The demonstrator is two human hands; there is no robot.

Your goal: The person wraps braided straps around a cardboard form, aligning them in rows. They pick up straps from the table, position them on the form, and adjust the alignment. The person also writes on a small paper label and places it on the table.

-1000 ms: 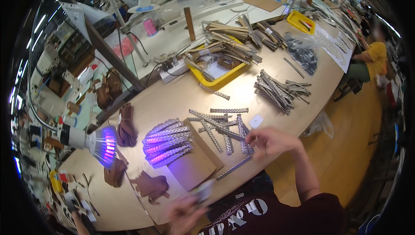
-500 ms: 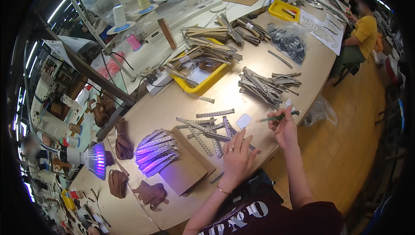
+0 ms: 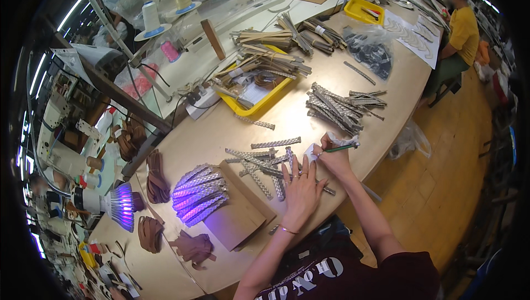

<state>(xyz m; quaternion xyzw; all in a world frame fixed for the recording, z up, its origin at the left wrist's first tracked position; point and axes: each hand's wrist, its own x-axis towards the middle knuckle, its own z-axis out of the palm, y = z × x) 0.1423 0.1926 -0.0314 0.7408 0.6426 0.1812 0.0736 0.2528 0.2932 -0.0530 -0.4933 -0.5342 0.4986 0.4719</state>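
My right hand (image 3: 334, 160) is closed around a slim green pen (image 3: 343, 147), its fingers at a small white card (image 3: 312, 152) on the table. The pen's tip is hidden by the fingers. Flat on the table, my left hand (image 3: 301, 192) spreads its fingers over some grey braided strips (image 3: 254, 162), with fingertips at the card's near edge. More such strips lie loosely to the left of that hand. Beyond the right hand is a larger heap of braided strips (image 3: 334, 109), with a crumpled whitish scrap (image 3: 334, 139) by its near end.
A brown cardboard piece (image 3: 237, 217) props a purple-lit braided bundle (image 3: 199, 195) beside a lamp (image 3: 122, 207). Brown strap bundles (image 3: 157, 178) lie left. Farther back stand a yellow tray (image 3: 265, 107) of strips and a bag of dark pieces (image 3: 369, 51). A person in yellow (image 3: 462, 32) sits far right.
My right hand has moved left and down with the pen, from above the table edge to the white card. My left hand has settled flat beside the card, now partly covering it.
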